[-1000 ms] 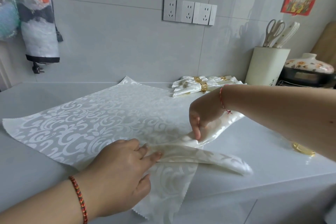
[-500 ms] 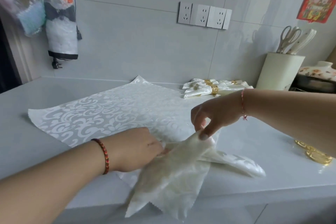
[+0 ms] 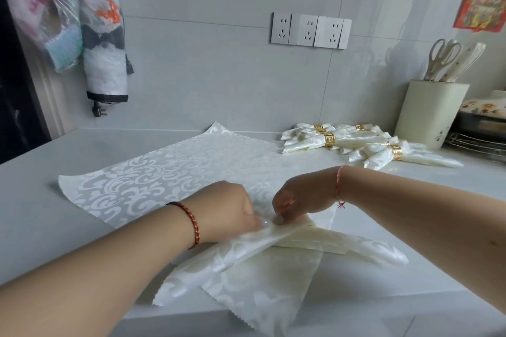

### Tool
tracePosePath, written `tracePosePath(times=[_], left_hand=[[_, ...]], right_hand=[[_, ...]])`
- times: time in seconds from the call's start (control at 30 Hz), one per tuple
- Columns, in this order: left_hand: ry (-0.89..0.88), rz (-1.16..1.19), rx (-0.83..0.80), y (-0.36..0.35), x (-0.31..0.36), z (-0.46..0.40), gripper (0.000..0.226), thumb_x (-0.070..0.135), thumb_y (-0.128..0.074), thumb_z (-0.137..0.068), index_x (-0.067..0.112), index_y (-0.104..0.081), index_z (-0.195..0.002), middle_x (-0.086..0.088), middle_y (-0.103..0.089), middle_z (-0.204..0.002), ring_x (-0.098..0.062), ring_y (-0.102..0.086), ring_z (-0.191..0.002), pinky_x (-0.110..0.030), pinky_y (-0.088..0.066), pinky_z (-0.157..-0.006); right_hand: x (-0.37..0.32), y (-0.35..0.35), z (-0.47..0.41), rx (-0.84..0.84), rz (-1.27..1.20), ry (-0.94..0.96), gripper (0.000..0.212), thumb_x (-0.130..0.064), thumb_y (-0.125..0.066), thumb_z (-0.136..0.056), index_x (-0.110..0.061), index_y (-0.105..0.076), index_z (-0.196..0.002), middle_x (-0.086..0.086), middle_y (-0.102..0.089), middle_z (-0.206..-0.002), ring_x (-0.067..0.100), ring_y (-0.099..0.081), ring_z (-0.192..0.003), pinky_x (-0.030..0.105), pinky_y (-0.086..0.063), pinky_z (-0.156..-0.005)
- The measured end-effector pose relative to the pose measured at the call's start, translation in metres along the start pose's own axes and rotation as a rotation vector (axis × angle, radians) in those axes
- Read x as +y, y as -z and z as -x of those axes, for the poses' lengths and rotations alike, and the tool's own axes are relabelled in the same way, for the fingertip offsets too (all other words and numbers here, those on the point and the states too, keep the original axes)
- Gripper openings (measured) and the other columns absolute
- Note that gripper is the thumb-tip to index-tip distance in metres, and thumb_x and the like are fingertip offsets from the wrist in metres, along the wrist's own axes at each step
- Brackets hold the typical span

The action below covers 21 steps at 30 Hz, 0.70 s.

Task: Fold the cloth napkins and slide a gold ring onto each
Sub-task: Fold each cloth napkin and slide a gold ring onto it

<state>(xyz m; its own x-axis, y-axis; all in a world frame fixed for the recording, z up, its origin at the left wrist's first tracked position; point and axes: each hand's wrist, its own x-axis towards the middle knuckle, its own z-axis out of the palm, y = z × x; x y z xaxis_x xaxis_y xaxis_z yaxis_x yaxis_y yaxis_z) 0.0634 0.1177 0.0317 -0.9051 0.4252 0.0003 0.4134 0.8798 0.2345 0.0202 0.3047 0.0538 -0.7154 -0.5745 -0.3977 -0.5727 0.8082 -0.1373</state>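
Both hands, left (image 3: 232, 206) and right (image 3: 299, 201), pinch a fold of the white napkin (image 3: 169, 172) at six o'clock on the desk (image 3: 41, 216). At two o'clock, a cream holder (image 3: 427, 115) contains scissors (image 3: 440, 60), beside ringed napkins (image 3: 342, 142).

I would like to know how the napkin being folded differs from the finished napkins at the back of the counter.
The napkin being folded lies mostly spread flat; the finished napkins are gathered into narrow bundles. It bears no ring; each finished one wears a gold ring. The left hand and right hand pinch it; the finished ones lie untouched. All are cream patterned cloth.
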Motion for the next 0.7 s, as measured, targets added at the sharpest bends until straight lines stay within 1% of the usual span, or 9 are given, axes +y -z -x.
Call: tracePosePath(times=[0.07, 0.17, 0.23, 0.3, 0.33, 0.37, 0.47, 0.6, 0.7], left_hand=[[-0.002, -0.038, 0.038, -0.002, 0.003, -0.005, 0.061, 0.053, -0.065, -0.081, 0.015, -0.036, -0.044, 0.003, -0.031, -0.043, -0.010, -0.030, -0.041, -0.026, -0.025, -0.047], [0.015, -0.066, 0.029, -0.002, 0.009, -0.014, 0.043, 0.049, -0.077, -0.071, 0.019, -0.053, -0.052, 0.007, -0.052, -0.052, -0.010, -0.049, -0.054, -0.023, -0.038, -0.054], [0.026, -0.002, -0.065, -0.001, 0.012, -0.021, 0.027, 0.044, -0.082, -0.068, 0.024, -0.064, -0.073, 0.005, -0.067, -0.078, -0.013, -0.061, -0.075, -0.024, -0.046, -0.064], [0.079, 0.040, -0.196, 0.003, 0.015, -0.026, 0.042, 0.041, -0.083, -0.068, 0.020, -0.067, -0.100, 0.002, -0.068, -0.102, -0.017, -0.064, -0.094, -0.026, -0.052, -0.079], [0.107, 0.046, -0.256, 0.006, 0.016, -0.029, 0.048, 0.041, -0.083, -0.068, 0.018, -0.067, -0.107, 0.001, -0.068, -0.105, -0.018, -0.065, -0.096, -0.029, -0.054, -0.084], [0.123, 0.056, -0.306, 0.008, 0.017, -0.031, 0.050, 0.040, -0.082, -0.069, 0.015, -0.067, -0.110, 0.001, -0.070, -0.099, -0.019, -0.067, -0.091, -0.030, -0.056, -0.081], [0.155, 0.148, -0.365, 0.010, 0.020, -0.036, 0.038, 0.031, -0.082, -0.071, 0.014, -0.070, -0.103, 0.007, -0.065, -0.065, -0.012, -0.060, -0.058, -0.017, -0.048, -0.050], [0.145, 0.303, -0.296, 0.004, 0.015, -0.036, 0.020, 0.016, -0.083, -0.068, 0.021, -0.069, -0.082, 0.008, -0.063, -0.069, -0.011, -0.058, -0.067, -0.017, -0.044, -0.054], [0.091, 0.468, -0.312, 0.004, 0.011, -0.030, 0.023, 0.004, -0.082, -0.068, 0.020, -0.068, -0.077, 0.006, -0.066, -0.067, -0.011, -0.060, -0.064, -0.018, -0.047, -0.055]], right_hand=[[0.001, -0.003, -0.002, 0.017, -0.020, -0.002, 0.031, -0.046, -0.056, -0.092, -0.030, -0.051, -0.066, -0.011, -0.050, -0.069, 0.008, -0.045, -0.067, 0.026, -0.038, -0.071], [0.003, -0.011, -0.006, 0.077, -0.083, 0.014, 0.026, -0.042, -0.060, -0.090, -0.030, -0.051, -0.068, -0.012, -0.051, -0.071, 0.007, -0.046, -0.067, 0.025, -0.039, -0.069], [0.004, -0.017, -0.007, 0.120, -0.132, 0.031, 0.025, -0.041, -0.063, -0.088, -0.030, -0.051, -0.069, -0.009, -0.053, -0.076, 0.008, -0.047, -0.068, 0.025, -0.040, -0.068], [0.006, -0.021, -0.007, 0.158, -0.169, 0.046, 0.022, -0.040, -0.065, -0.086, -0.027, -0.053, -0.072, -0.005, -0.054, -0.084, 0.010, -0.048, -0.073, 0.026, -0.041, -0.070], [0.007, -0.024, -0.007, 0.177, -0.185, 0.047, 0.021, -0.040, -0.066, -0.085, -0.026, -0.054, -0.074, -0.005, -0.053, -0.084, 0.009, -0.047, -0.072, 0.025, -0.041, -0.069], [0.009, -0.026, -0.007, 0.200, -0.202, 0.044, 0.020, -0.039, -0.067, -0.084, -0.025, -0.055, -0.075, -0.007, -0.053, -0.082, 0.007, -0.047, -0.069, 0.022, -0.040, -0.066], [0.012, -0.034, -0.004, 0.287, -0.266, 0.018, 0.019, -0.039, -0.070, -0.080, -0.030, -0.054, -0.074, -0.015, -0.052, -0.075, 0.001, -0.046, -0.063, 0.013, -0.038, -0.056], [0.014, -0.040, 0.001, 0.379, -0.337, 0.037, 0.018, -0.038, -0.074, -0.077, -0.036, -0.056, -0.081, -0.016, -0.056, -0.082, 0.002, -0.051, -0.073, 0.019, -0.043, -0.067], [0.015, -0.041, 0.011, 0.403, -0.364, 0.040, 0.013, -0.040, -0.072, -0.080, -0.037, -0.060, -0.077, -0.017, -0.059, -0.076, -0.004, -0.053, -0.067, 0.015, -0.042, -0.063]])
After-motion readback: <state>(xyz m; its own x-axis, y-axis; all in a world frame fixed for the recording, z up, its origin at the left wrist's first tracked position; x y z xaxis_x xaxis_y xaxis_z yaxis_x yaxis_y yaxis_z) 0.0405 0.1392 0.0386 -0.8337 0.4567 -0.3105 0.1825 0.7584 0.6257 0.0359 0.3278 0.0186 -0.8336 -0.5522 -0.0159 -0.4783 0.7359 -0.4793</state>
